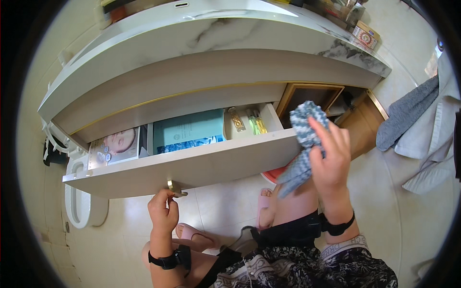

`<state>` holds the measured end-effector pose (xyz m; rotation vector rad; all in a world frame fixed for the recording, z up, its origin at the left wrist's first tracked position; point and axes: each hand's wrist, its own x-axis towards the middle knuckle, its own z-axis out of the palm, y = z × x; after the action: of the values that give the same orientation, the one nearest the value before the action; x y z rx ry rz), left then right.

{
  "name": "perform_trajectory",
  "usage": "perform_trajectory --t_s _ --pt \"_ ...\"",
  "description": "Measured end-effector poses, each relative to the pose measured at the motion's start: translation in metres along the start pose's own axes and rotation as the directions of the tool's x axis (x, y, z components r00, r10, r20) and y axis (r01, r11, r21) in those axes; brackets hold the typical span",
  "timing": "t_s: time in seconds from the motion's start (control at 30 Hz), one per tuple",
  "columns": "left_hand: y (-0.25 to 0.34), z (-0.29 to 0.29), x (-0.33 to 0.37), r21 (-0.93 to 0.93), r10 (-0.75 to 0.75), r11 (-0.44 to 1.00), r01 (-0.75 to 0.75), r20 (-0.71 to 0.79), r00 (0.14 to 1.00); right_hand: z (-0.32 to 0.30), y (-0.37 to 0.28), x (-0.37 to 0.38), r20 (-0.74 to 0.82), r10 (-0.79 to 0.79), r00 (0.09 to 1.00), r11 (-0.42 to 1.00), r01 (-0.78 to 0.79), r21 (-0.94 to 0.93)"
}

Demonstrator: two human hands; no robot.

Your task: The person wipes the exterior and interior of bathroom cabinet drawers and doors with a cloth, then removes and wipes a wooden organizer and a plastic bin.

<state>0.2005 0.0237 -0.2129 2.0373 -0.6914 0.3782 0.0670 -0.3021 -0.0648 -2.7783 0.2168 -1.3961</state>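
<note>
Lower left, the left hand [163, 211] grips the drawer [225, 168]'s brass knob [177, 190], seemingly steadying it; centre-right, the right hand [332, 161] pinches a chequered cloth [303, 126], which any next stroke needs flattened.

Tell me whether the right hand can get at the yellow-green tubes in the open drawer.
Probably yes: the drawer is open and nothing covers the tubes, though the cloth in the right hand may need putting down first.
</note>
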Motion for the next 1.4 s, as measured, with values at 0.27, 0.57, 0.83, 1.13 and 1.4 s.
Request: perform_trajectory --t_s 0.27,0.57,0.83,1.13,1.4 --pt "0.006 -0.002 0.003 0.021 0.021 1.000 -0.021 0.000 1.000 0.011 -0.016 0.000 -0.063 0.032 0.997 0.992 -0.024 0.127" --pt "0.004 -0.017 0.003 0.124 0.041 0.991 -0.050 0.073 0.996 0.055 -0.160 0.011 -0.098 -0.221 0.970 0.833 0.241 0.498" --pt "0.083 -0.069 0.007 -0.627 -0.189 0.761 0.164 0.027 0.982 0.055 -0.158 -0.010 0.021 -0.212 0.977 0.545 0.101 0.832" --pt "0.148 -0.027 0.034 -0.512 0.041 0.857 0.058 0.180 0.983 -0.001 -0.075 0.003 0.332 -0.334 0.882 0.122 -0.309 0.943" --pt "0.231 0.027 0.095 0.192 0.292 0.939 -0.284 -0.015 0.956 0.029 0.020 -0.041 0.165 0.670 0.724 0.147 -0.347 0.927"
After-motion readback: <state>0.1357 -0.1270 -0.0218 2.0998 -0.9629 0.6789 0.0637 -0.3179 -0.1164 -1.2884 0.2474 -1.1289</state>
